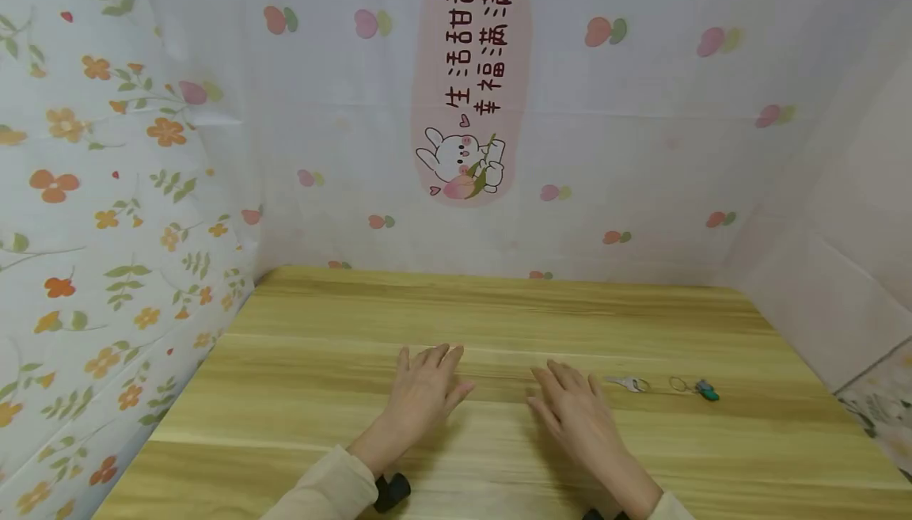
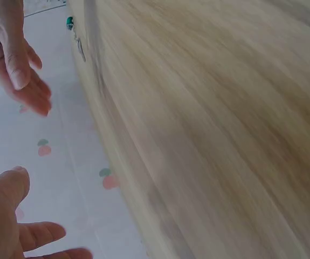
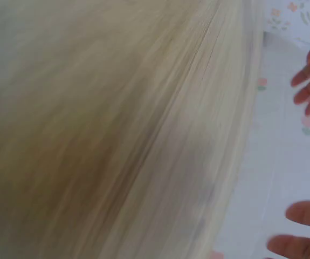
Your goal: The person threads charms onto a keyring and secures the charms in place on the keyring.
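I see left hand [image 1: 422, 397] over streaky wood-grain table [image 1: 442, 310], fingers straight, spread, nothing held. Right hand [image 1: 579, 417]: fingers loosely extended, nothing held. Flat metal key [image 1: 628, 384] lies just right of it; thin round ring [image 1: 678, 384], stubby green charm [image 1: 708, 392] farther right.

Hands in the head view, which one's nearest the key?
The right hand: its fingers are just left of the key in the head view. The left hand is farther off, on the right hand's other side.
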A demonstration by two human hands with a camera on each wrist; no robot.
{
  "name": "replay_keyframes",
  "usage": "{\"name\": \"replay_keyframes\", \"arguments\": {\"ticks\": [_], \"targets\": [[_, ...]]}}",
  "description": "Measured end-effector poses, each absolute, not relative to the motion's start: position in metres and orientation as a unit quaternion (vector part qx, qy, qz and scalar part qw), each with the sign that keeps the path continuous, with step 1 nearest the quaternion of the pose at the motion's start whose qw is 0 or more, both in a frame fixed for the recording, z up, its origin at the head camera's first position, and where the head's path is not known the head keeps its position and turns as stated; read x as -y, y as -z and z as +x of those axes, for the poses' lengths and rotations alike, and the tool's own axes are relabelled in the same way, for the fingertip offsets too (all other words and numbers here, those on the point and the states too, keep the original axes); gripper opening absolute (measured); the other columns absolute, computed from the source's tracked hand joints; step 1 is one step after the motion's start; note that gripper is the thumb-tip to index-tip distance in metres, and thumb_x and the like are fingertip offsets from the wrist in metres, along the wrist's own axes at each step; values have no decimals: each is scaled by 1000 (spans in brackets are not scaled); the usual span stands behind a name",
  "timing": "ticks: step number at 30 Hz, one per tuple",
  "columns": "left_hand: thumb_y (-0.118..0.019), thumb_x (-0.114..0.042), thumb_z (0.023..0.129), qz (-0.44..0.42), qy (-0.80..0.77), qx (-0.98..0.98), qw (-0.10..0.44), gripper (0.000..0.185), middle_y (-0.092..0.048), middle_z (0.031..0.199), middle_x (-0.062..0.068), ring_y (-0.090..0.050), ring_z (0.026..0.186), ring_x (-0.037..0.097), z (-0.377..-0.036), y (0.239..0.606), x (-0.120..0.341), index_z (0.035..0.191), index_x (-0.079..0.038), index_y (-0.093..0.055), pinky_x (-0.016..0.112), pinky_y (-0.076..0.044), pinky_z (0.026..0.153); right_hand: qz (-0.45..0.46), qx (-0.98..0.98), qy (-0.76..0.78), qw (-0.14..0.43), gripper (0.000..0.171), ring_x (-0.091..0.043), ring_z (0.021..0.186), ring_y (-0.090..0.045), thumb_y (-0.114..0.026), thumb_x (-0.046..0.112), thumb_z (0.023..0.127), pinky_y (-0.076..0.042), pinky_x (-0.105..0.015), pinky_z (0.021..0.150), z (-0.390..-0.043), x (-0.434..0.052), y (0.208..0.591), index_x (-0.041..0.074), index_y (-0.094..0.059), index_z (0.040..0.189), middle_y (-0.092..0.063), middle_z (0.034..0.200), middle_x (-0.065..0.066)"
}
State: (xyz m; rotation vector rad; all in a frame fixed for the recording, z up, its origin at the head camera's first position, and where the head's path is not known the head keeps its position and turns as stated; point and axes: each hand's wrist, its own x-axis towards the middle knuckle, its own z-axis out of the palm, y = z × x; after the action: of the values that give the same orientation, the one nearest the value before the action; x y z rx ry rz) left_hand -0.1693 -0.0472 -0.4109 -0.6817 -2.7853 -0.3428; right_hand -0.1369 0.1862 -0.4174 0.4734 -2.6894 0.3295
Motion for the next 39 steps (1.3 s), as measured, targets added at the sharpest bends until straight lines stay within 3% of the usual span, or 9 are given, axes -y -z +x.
{"name": "replay_keyframes", "arguments": {"ticks": [3,6,9,12,21,27,34,39], "targets": [[-58,-42,91,-258,117,945,161,41,-65,108,7,-64,96,26,-169,413,43,117,-11,-59,51,-44,95,180,950,-130,219,30,-34,99,-62,-75,19,80,-45,-57,88,-132,-195,417,5,-68,106,-67,107,-16],[-63,-38,88,-285,123,930,195,30,-66,88,1,-64,76,17,-170,416,37,102,-11,-64,36,-53,78,184,947,-133,228,26,-26,85,-65,-79,14,74,-53,-41,76,-128,-206,416,6,-71,98,-70,95,-9],[-68,-34,85,-304,145,919,205,23,-63,76,-2,-59,63,10,-171,416,30,92,-12,-64,22,-48,59,173,952,-127,220,25,-21,76,-66,-80,14,73,-54,-30,62,-122,-219,415,7,-71,96,-70,90,-6],[-70,-31,84,-313,170,915,188,18,-61,73,-4,-54,58,5,-172,416,21,87,-14,-65,13,-37,48,150,961,-132,192,23,-19,70,-66,-78,12,74,-52,-26,58,-115,-236,414,7,-71,96,-71,91,-7],[-73,-22,81,-334,206,911,127,8,-65,74,-7,-54,61,-1,-175,416,-11,81,-16,-69,9,-37,51,65,982,-140,113,18,-24,73,-66,-72,8,80,-52,-36,56,-101,-300,416,4,-70,97,-71,90,-11],[-71,-24,84,-355,198,907,110,8,-66,77,-8,-57,65,0,-177,416,-35,86,-17,-69,9,-38,53,52,983,-135,116,16,-26,69,-66,-71,5,80,-52,-38,56,-100,-334,417,-1,-68,95,-70,86,-15],[-70,-26,85,-369,159,910,105,7,-65,83,-11,-59,70,-2,-182,414,-67,91,-21,-69,8,-38,53,48,983,-121,129,11,-18,60,-61,-70,4,80,-47,-30,48,-105,-363,419,0,-68,90,-70,80,-12],[-70,-27,85,-390,149,902,113,7,-66,83,-11,-59,69,-2,-183,415,-90,91,-22,-70,7,-38,53,29,986,-124,104,12,-17,57,-59,-68,5,83,-43,-29,44,-110,-377,416,0,-68,93,-69,80,-12]]}}
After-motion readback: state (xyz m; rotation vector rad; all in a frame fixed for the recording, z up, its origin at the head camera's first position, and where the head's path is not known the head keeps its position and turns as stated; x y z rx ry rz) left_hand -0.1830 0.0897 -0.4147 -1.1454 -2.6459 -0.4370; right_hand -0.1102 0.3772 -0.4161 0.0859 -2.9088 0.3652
